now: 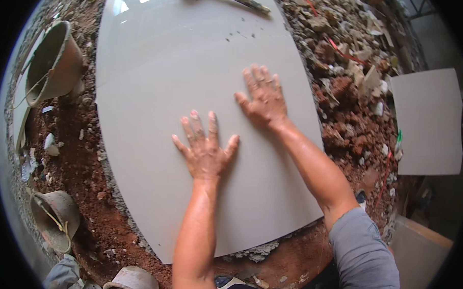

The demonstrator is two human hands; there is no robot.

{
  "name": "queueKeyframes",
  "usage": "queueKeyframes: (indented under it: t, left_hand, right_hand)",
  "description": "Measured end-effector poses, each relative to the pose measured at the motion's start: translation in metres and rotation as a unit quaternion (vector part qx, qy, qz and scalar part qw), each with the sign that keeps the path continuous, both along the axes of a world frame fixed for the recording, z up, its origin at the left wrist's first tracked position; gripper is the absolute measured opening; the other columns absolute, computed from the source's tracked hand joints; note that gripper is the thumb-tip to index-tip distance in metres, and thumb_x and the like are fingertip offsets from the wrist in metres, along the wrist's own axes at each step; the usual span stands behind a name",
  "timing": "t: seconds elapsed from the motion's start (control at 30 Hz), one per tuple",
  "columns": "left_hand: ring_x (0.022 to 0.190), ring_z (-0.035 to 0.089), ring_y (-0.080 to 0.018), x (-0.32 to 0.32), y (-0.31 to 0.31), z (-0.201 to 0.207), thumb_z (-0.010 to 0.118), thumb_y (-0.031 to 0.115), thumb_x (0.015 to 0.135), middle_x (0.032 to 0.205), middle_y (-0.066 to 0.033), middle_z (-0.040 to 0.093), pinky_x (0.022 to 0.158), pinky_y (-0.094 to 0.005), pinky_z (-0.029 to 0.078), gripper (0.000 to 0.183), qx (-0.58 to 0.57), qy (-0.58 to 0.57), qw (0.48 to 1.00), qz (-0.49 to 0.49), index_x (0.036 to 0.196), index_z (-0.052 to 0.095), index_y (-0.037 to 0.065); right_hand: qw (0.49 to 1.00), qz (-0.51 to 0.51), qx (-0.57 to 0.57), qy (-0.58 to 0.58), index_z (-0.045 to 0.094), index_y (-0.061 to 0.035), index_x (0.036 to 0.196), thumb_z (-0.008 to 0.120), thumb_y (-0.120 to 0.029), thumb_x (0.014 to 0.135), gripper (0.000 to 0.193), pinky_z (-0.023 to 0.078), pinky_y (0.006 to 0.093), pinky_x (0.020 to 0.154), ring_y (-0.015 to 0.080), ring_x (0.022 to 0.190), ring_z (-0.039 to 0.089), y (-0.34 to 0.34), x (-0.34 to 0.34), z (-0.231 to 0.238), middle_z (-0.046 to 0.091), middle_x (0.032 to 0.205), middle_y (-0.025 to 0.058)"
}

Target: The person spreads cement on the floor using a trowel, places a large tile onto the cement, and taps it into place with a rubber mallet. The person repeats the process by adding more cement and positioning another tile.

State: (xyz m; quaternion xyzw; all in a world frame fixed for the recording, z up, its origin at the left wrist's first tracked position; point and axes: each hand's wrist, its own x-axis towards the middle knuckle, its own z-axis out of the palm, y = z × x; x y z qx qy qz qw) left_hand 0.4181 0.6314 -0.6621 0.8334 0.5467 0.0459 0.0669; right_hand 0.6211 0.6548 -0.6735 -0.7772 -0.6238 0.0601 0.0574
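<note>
A large glossy light-grey tile (140, 147) lies before me, with wet-looking mortar showing under its near edge. My left hand (205, 153) rests palm down near its middle, fingers spread wide. Farther off and to the right, my right hand (263, 95) also lies flat on the tile, its fingers apart. Both hands are smeared with grey dirt and hold nothing. At the far end of the tile lies a tool with a worn handle (244, 2); its head is cut off by the picture's edge. Small dark crumbs (240, 35) are scattered near the handle.
Along the left, on reddish soil, are a large tilted bucket (65, 63), a smaller one (58, 217) with a rope handle, and another bucket (137, 283). Broken rubble (342, 105) borders the right side. Beyond it stands a pale flat panel (428, 122).
</note>
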Motion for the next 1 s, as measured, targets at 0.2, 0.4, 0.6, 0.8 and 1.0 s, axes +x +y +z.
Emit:
queueKeyframes:
  t: [0.2,0.4,0.6,0.8,1.0]
  left_hand:
    - [0.146,0.009,-0.0365,0.003,0.010,0.011,0.048,0.071,0.082,0.157,-0.0152,0.016,0.109,-0.0687,0.006,0.084,-0.068,0.020,0.998,0.000,0.149,0.030,0.025]
    - [0.146,0.004,-0.0347,0.002,0.009,0.001,0.047,0.074,0.080,0.158,-0.0130,0.010,0.108,-0.0692,0.005,0.087,-0.099,0.019,0.995,0.003,0.151,0.024,0.029]
    - [0.146,0.004,-0.0337,0.001,0.008,-0.002,0.045,0.076,0.080,0.159,-0.0109,0.009,0.109,-0.0689,0.004,0.087,-0.072,0.012,0.997,0.005,0.151,0.024,0.029]
    - [0.147,0.004,-0.0331,0.000,0.010,0.002,0.040,0.074,0.084,0.159,-0.0110,0.010,0.110,-0.0672,0.005,0.083,-0.090,-0.005,0.996,0.001,0.151,0.023,0.029]
    - [0.146,0.007,-0.0347,-0.001,0.009,-0.002,0.037,0.073,0.086,0.157,-0.0122,0.018,0.110,-0.0668,0.003,0.082,-0.042,-0.024,0.999,0.002,0.151,0.027,0.023]
  right_hand:
    - [0.986,-0.111,0.100,-0.070,0.022,-0.0112,0.151,0.043,-0.050,0.095,0.072,0.013,0.0517,0.116,0.0340,0.144,0.020,0.134,0.085,-0.002,0.021,0.156,0.0149]
    - [0.995,-0.082,0.007,-0.063,0.024,-0.0121,0.150,0.048,-0.039,0.095,0.066,0.026,0.0511,0.112,0.0339,0.137,0.034,0.205,0.136,0.016,0.035,0.148,0.0169]
    - [0.998,-0.060,-0.007,-0.019,0.047,-0.0039,0.128,0.058,-0.033,0.082,0.056,0.045,0.0475,0.093,0.0400,0.105,0.058,0.207,0.095,0.045,0.062,0.109,0.0225]
    - [0.974,-0.133,0.063,0.170,0.058,-0.0002,0.099,0.059,-0.040,0.083,0.043,0.049,0.0403,0.070,0.0315,0.075,0.064,0.160,0.041,0.063,0.065,0.079,0.0168]
    - [0.716,-0.176,0.123,0.664,0.053,0.0018,0.108,0.054,-0.035,0.087,0.043,0.044,0.0248,0.054,0.0126,0.060,0.053,-0.078,-0.034,0.095,0.050,0.065,0.0025]
